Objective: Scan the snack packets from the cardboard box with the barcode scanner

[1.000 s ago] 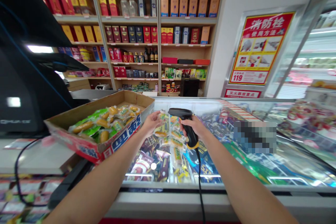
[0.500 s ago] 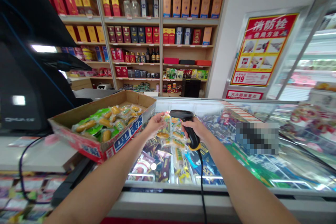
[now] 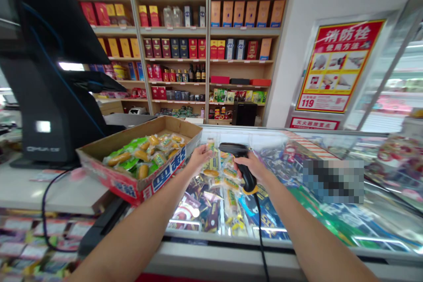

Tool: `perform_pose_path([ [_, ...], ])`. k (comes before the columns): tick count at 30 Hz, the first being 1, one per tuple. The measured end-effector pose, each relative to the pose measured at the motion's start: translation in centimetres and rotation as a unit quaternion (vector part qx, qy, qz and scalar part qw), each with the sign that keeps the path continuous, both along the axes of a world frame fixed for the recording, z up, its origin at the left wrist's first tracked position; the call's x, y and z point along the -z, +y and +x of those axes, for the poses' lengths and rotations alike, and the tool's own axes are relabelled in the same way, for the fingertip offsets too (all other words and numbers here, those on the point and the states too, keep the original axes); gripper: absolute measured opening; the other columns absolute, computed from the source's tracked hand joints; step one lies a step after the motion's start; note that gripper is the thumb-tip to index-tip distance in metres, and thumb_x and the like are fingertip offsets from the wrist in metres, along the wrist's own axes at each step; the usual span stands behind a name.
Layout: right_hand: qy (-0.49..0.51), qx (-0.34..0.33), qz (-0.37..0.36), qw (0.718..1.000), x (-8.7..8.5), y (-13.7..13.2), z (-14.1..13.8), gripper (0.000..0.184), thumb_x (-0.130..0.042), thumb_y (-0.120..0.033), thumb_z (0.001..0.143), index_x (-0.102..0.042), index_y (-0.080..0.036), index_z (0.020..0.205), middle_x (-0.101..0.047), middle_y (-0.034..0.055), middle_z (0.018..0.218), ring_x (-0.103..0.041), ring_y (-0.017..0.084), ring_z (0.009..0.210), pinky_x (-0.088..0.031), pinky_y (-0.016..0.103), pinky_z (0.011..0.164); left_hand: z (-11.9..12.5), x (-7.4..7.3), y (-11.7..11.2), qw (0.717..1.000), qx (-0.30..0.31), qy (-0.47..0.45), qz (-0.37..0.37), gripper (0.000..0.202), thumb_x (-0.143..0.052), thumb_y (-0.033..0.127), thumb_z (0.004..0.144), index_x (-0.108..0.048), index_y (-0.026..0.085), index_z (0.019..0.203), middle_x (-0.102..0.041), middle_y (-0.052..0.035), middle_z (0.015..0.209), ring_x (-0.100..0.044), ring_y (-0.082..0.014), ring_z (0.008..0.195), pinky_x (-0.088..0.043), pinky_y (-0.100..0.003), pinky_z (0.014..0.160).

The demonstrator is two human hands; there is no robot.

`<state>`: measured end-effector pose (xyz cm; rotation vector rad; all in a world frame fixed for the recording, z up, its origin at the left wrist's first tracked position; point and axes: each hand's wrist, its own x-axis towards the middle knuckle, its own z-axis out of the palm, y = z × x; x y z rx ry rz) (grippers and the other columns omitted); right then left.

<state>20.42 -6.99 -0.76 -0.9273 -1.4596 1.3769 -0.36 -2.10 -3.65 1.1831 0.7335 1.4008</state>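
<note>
My right hand (image 3: 251, 165) is wrapped round the grip of a black barcode scanner (image 3: 247, 177), its head pointing left. A black cable (image 3: 259, 224) hangs from the handle's base. To its left, my left hand (image 3: 200, 157) is closed on a small wrapped snack (image 3: 210, 144), whose top end shows above the fingers, facing the scanner head. Both hands are above a glass-topped freezer. On the glass below lie several yellow-brown sausage-like snacks in clear wrappers (image 3: 230, 181). An open cardboard box (image 3: 109, 181) beside my left forearm holds more of them, with green packets.
A black checkout terminal (image 3: 42, 110) stands on the counter (image 3: 66, 191) at left. The chest freezer (image 3: 244, 246) stretches right, full of packaged goods. Shelves of boxed bottles (image 3: 206, 48) line the back wall, beside a red fire-hydrant sign (image 3: 342, 66).
The whole view has shifted slightly right and down. The snack in my left hand is now more upright, showing more of its length. My right hand keeps its grip on the scanner.
</note>
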Motion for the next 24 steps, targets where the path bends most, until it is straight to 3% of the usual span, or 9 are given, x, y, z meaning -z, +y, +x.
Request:
perform_pose_path([
  [4,-0.007,0.010,-0.002,1.000,-0.6,0.3,-1.3,0.019,-0.067,-0.032,0.063,-0.058,-0.015,0.064,-0.060,0.0012,0.049,-0.052,0.013,0.036,-0.042,0.025,0.036,-0.2,-1.0,-0.2,0.998,-0.030,-0.051,0.003,0.042,-0.076,0.043,0.068,-0.051,0.019,0.092,-0.063,0.0012,0.074,-0.066,-0.0134,0.063,-0.055,-0.030,0.065],
  [8,-0.050,-0.014,0.023,0.998,-3.4,0.3,-3.7,0.019,-0.065,-0.032,0.064,-0.058,-0.015,0.057,-0.057,0.0019,0.043,-0.051,0.013,0.034,-0.042,0.025,0.037,-1.2,-2.6,0.0,0.979,-0.139,-0.138,0.059,0.038,-0.065,0.049,0.078,-0.043,0.022,0.092,-0.062,0.0027,0.073,-0.065,-0.0117,0.061,-0.054,-0.027,0.063],
  [11,-0.046,-0.043,0.047,0.997,-5.5,-0.4,-5.7,0.015,-0.065,-0.029,0.063,-0.059,-0.016,0.060,-0.060,0.0017,0.048,-0.052,0.013,0.035,-0.042,0.025,0.036,-2.0,-3.8,-0.1,0.946,-0.206,-0.229,0.100,0.034,-0.066,0.042,0.080,-0.043,0.023,0.096,-0.066,-0.0043,0.101,-0.068,-0.0146,0.088,-0.054,-0.029,0.080],
  [15,-0.051,-0.067,0.053,0.995,-6.7,-1.5,-7.4,0.019,-0.065,-0.031,0.064,-0.057,-0.016,0.055,-0.056,0.0012,0.042,-0.049,0.012,0.034,-0.041,0.024,0.037,-2.4,-4.7,-0.8,0.933,-0.219,-0.273,0.090,0.051,-0.071,0.028,0.078,-0.043,0.026,0.120,-0.042,-0.0105,0.147,-0.051,-0.0200,0.127,-0.048,-0.028,0.095],
  [17,-0.058,-0.067,0.054,0.995,-6.6,-1.7,-7.4,0.021,-0.066,-0.032,0.064,-0.057,-0.016,0.053,-0.056,0.0014,0.040,-0.049,0.012,0.034,-0.041,0.024,0.037,-2.3,-4.6,-1.1,0.939,-0.210,-0.260,0.085,0.063,-0.071,0.027,0.079,-0.037,0.028,0.131,-0.031,-0.0110,0.154,-0.045,-0.0205,0.133,-0.047,-0.026,0.096],
  [19,-0.061,-0.058,0.051,0.995,-6.2,-1.5,-6.8,0.021,-0.067,-0.033,0.063,-0.058,-0.016,0.054,-0.056,0.0017,0.041,-0.050,0.013,0.034,-0.041,0.024,0.037,-2.1,-4.2,-1.0,0.951,-0.195,-0.223,0.083,0.065,-0.070,0.030,0.079,-0.037,0.028,0.135,-0.030,-0.0110,0.155,-0.045,-0.0212,0.133,-0.048,-0.027,0.095],
  [24,-0.021,0.010,0.048,0.999,-4.9,-0.2,-3.3,0.020,-0.069,-0.032,0.061,-0.059,-0.015,0.058,-0.059,0.0021,0.046,-0.051,0.013,0.034,-0.042,0.025,0.035,-1.2,-1.5,0.3,0.990,-0.123,-0.027,0.071,0.050,-0.075,0.033,0.072,-0.059,0.020,0.118,-0.058,-0.0136,0.133,-0.058,-0.0258,0.117,-0.050,-0.036,0.093],
])
